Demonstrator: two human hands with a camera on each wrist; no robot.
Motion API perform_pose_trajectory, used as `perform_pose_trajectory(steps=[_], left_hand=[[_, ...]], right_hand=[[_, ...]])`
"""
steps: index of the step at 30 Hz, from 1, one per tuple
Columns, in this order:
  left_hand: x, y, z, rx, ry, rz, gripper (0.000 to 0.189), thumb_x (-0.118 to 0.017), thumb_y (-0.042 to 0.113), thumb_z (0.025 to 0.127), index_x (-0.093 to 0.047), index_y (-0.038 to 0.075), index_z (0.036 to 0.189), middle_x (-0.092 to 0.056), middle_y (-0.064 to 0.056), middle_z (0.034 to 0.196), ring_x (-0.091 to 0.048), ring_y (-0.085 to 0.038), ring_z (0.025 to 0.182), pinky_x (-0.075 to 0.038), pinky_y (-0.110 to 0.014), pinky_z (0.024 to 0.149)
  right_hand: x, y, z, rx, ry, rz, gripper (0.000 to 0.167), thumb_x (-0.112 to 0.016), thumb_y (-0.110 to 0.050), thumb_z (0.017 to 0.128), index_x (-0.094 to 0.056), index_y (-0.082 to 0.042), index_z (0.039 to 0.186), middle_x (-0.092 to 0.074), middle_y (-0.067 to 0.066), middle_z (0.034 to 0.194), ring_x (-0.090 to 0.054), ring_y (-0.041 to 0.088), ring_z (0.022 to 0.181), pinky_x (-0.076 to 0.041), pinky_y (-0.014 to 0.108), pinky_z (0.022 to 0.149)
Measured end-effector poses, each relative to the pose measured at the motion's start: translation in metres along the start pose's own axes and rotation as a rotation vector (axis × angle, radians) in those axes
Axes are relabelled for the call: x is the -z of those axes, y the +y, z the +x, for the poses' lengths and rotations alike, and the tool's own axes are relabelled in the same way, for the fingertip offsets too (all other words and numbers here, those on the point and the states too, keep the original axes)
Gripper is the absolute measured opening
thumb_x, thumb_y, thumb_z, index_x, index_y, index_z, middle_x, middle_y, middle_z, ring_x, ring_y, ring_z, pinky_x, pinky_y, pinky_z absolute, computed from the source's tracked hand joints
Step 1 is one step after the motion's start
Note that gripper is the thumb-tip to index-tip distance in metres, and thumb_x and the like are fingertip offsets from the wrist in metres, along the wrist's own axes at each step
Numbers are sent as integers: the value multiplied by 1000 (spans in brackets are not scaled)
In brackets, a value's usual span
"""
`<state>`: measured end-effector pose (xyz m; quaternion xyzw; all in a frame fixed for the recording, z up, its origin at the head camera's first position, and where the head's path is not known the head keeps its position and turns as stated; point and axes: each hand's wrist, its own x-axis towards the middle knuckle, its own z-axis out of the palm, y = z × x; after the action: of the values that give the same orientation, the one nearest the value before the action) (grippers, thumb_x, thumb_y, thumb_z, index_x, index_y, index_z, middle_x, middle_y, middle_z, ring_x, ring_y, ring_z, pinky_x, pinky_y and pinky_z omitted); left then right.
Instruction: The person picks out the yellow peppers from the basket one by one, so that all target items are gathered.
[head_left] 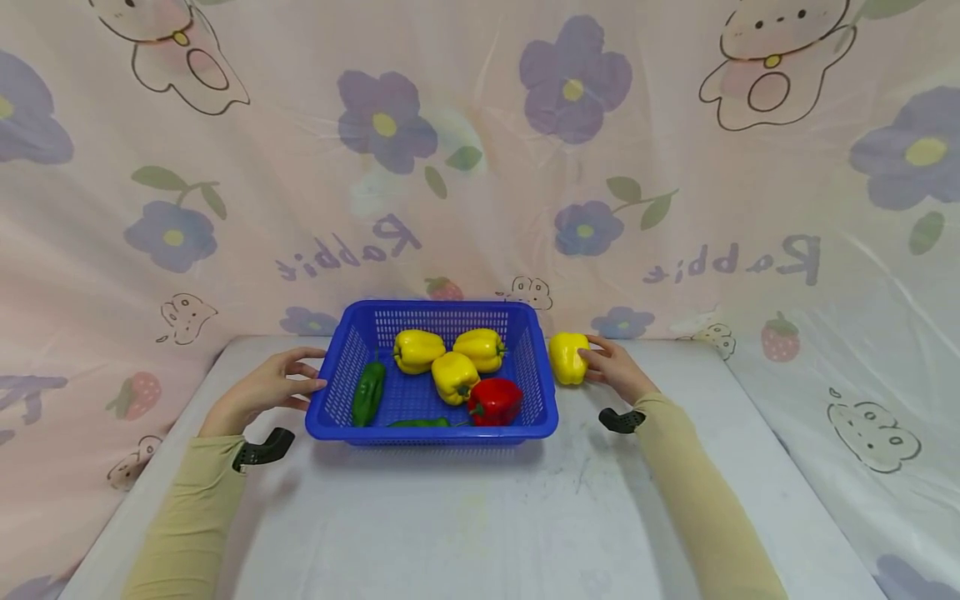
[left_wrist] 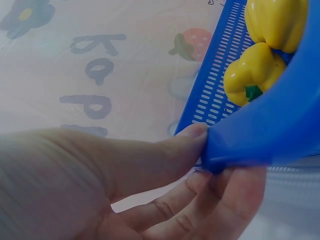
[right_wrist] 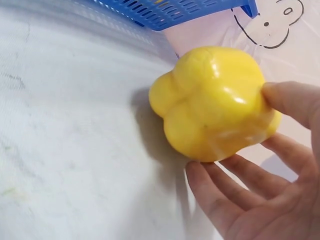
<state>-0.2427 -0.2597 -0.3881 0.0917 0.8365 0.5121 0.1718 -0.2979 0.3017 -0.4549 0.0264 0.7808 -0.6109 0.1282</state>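
Observation:
A blue plastic basket (head_left: 432,432) has several peppers in it: yellow bell peppers (head_left: 420,351), a red bell pepper (head_left: 495,402), and long green peppers (head_left: 369,393) along its left and front. My left hand (head_left: 273,387) is at the basket's left side; in the left wrist view its thumb (left_wrist: 182,147) presses the rim while the fingers curl beneath it. To the right of the basket, my right hand (head_left: 617,371) grips another yellow bell pepper (right_wrist: 215,105), thumb on one side and fingertips under the other. The pepper's lobed end faces the right wrist camera.
A white table (head_left: 465,525) carries the basket. Behind it and at both sides hangs a pink curtain (head_left: 480,233) printed with flowers and rabbits. A black wrist-worn piece (head_left: 266,450) shows by the left sleeve, and a similar one (head_left: 621,421) by the right.

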Motion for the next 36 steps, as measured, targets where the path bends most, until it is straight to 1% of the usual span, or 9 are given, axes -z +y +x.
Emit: perform_pose_trajectory(steps=[7, 14, 19, 24, 30, 36], left_hand=[[0, 0, 0, 1, -3, -8, 67, -63, 13, 94, -25, -4, 147, -51, -26, 114, -65, -27, 86, -57, -41, 74], [0, 0, 0, 5, -1, -1, 66, -62, 14, 94, -25, -3, 147, -51, -26, 115, -65, -27, 86, -56, -42, 75], [1, -1, 1, 14, 1, 1, 67, -63, 15, 94, -26, -2, 147, -52, -26, 114, -65, -27, 86, -56, -45, 76], [1, 0, 1, 20, 0, -2, 66, -63, 15, 94, -27, -1, 146, -52, -26, 113, -65, -27, 86, -56, -44, 76], [1, 2, 0, 12, -6, -4, 67, -63, 15, 94, -26, -2, 147, -52, -26, 114, -65, -27, 86, -56, -44, 76], [1, 0, 0, 7, -7, 3, 68, -63, 15, 94, -25, -3, 147, -53, -25, 112, -65, -26, 85, -56, -43, 75]], right_hand=[[2, 1, 0, 3, -22, 21, 64, -51, -25, 101, -19, -3, 152, -28, 25, 148, -41, 40, 127, -39, 46, 101], [2, -1, -2, -7, -14, 37, 62, -50, -21, 101, -20, -2, 151, -28, 26, 147, -41, 41, 126, -39, 47, 102], [3, -2, -2, -5, -9, 28, 63, -50, -21, 101, -18, 0, 151, -28, 27, 147, -42, 41, 126, -39, 46, 102], [5, -3, -3, 0, 3, 19, 62, -51, -22, 101, -21, 0, 150, -29, 27, 147, -42, 41, 126, -39, 47, 102], [11, -8, -8, 2, 11, 15, 61, -50, -22, 101, -22, 0, 150, -26, 27, 149, -38, 43, 129, -35, 49, 104], [17, -17, -16, 41, 31, -5, 60, -49, -23, 101, -22, 2, 149, -25, 26, 149, -36, 43, 130, -31, 51, 106]])
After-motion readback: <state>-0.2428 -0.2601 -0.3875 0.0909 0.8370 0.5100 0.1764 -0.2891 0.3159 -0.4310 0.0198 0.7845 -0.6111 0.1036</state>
